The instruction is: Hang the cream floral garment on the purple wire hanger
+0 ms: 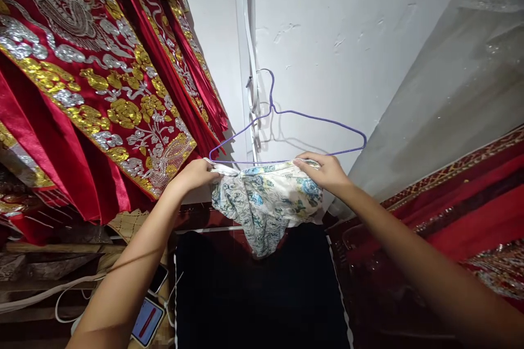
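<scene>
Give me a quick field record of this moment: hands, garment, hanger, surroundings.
left hand: left hand grips one end of the floral cloth's top edge
right hand: right hand grips the other end
garment: floral cloth, white with blue flowers, sagging between the hands at the hanger's bottom bar
hanger: purple wire hanger, hooked on a white wall fixture
left side: red embroidered fabric, gold and silver patterns
lower left: phone, lit screen

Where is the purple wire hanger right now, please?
In the head view's centre, the purple hanger hangs against the white wall, just above the floral garment.
</scene>
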### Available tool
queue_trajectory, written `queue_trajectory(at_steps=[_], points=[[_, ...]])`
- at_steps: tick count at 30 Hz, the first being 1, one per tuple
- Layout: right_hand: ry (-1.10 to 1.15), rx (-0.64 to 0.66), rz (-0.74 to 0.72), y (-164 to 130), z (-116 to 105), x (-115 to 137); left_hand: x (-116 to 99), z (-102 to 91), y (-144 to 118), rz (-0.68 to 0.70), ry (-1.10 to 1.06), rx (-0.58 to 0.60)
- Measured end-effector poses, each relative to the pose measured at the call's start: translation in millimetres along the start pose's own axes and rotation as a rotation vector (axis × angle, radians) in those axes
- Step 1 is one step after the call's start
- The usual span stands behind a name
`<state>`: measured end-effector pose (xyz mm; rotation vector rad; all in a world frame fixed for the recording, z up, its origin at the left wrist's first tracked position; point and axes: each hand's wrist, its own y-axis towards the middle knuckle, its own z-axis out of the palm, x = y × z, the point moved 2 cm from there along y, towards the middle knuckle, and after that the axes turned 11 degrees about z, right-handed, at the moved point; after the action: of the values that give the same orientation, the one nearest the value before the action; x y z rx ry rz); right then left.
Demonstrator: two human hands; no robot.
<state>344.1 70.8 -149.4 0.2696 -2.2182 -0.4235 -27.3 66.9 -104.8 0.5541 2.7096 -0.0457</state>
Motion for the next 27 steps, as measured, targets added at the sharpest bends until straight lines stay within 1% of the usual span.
queue_trajectory(at_steps=[3, 5, 7, 8, 10, 11, 13, 15, 17, 19, 21, 22, 23, 24, 25, 26, 27], points=[[-0.003, -0.009, -0.005, -0.4, 4.8, 1.2, 2.4, -8.5, 3.4, 0.003, 0.075, -0.184], [-0.012, -0.009, -0.002, -1.0, 8.7, 2.7, -3.4, -17.2, 4.1, 0.036, 0.127, -0.337], [-0.015, 0.020, 0.016, -3.1, 12.8, 4.9, -14.8, -24.3, 5.3, 0.135, 0.162, -0.459], [-0.009, 0.043, 0.035, -4.9, 14.2, 6.3, -21.4, -26.3, 6.5, 0.216, 0.153, -0.486], [0.019, 0.102, 0.074, -10.9, 14.4, 9.7, -32.4, -27.9, 10.3, 0.389, 0.076, -0.505], [0.030, 0.139, 0.084, -15.1, 12.8, 11.7, -35.4, -27.8, 12.7, 0.453, 0.033, -0.505], [0.013, 0.197, 0.070, -25.5, 6.3, 15.6, -35.4, -26.7, 18.5, 0.525, -0.017, -0.502], [-0.034, 0.174, 0.050, -36.5, -3.9, 18.0, -29.8, -25.0, 24.6, 0.535, -0.007, -0.482], [-0.021, 0.060, 0.067, -45.0, -15.6, 18.9, -23.6, -23.7, 29.4, 0.520, 0.027, -0.464], [0.100, -0.114, 0.102, -48.2, -27.7, 20.0, -21.2, -23.8, 31.8, 0.513, 0.052, -0.473], [0.207, -0.268, 0.151, -45.4, -40.3, 22.6, -23.6, -24.7, 31.7, 0.542, 0.081, -0.473], [0.226, -0.308, 0.186, -42.0, -47.0, 24.5, -25.7, -25.4, 30.8, 0.561, 0.094, -0.470], [0.215, -0.313, 0.220, -37.6, -54.2, 26.7, -27.4, -26.6, 29.1, 0.576, 0.104, -0.477], [0.185, -0.275, 0.250, -32.8, -61.6, 28.9, -28.4, -28.2, 26.7, 0.584, 0.112, -0.497], [0.150, -0.193, 0.271, -27.9, -69.1, 30.7, -28.1, -30.3, 23.7, 0.581, 0.116, -0.534], [0.118, -0.091, 0.279, -23.5, -76.5, 32.0, -26.4, -32.8, 20.1, 0.561, 0.117, -0.590], [0.103, -0.026, 0.265, -19.9, -84.1, 32.9, -23.3, -35.5, 16.2, 0.523, 0.117, -0.654]])
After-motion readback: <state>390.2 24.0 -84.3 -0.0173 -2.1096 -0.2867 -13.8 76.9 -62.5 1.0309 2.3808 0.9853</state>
